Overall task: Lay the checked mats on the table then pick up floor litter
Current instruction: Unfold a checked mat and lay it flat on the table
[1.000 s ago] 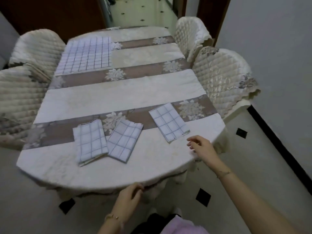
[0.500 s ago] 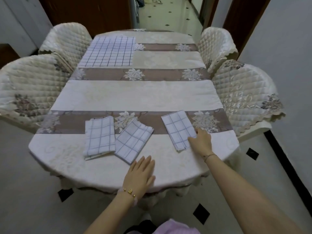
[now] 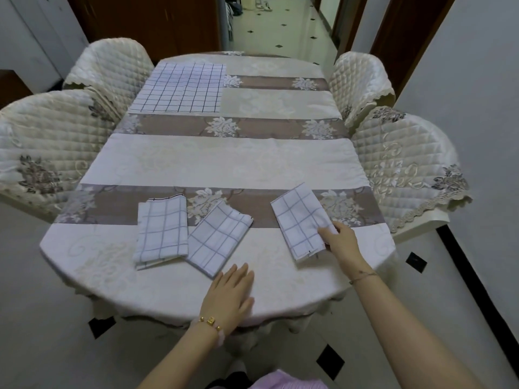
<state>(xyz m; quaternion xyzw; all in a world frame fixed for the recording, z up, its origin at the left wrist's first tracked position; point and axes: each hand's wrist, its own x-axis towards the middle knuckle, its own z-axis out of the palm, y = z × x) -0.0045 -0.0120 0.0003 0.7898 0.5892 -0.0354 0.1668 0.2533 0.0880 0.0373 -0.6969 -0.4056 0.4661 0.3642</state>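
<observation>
The right hand [image 3: 341,240] is pinching the 4 o'clock edge of the right folded checked mat [image 3: 302,220]. The mat is lying at the table's [image 3: 224,161] 5 o'clock, its long axis running 11 to 5. The left hand [image 3: 230,290] is resting flat on the table at 6 o'clock, fingers straight.

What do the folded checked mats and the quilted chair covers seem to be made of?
Folded checked mats: thin woven cloth, probably cotton, matt; soft creases and layered edges show. Chair covers: padded fabric with a satin-like sheen, diamond stitching and embroidered flowers; the fibre cannot be told.
</observation>
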